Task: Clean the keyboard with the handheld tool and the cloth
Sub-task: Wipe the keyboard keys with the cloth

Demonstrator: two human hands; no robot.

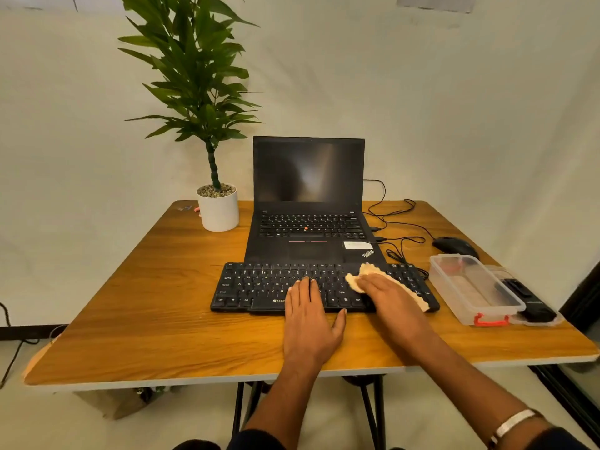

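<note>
Head view: left hand (310, 323) flat on keyboard (259, 287), right hand (386, 292) fingers straight pressing cloth (367, 274) near its right edge

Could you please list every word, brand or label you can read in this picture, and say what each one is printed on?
"ThinkPad": on the palm rest of the laptop, at its near right corner.
"ZEBR", cut off by the left hand: on the front edge of the external keyboard.
Key legends such as "Ctrl" and "Alt": on that keyboard's bottom row.
White sticker on the laptop's palm rest: too blurred to read.
</note>
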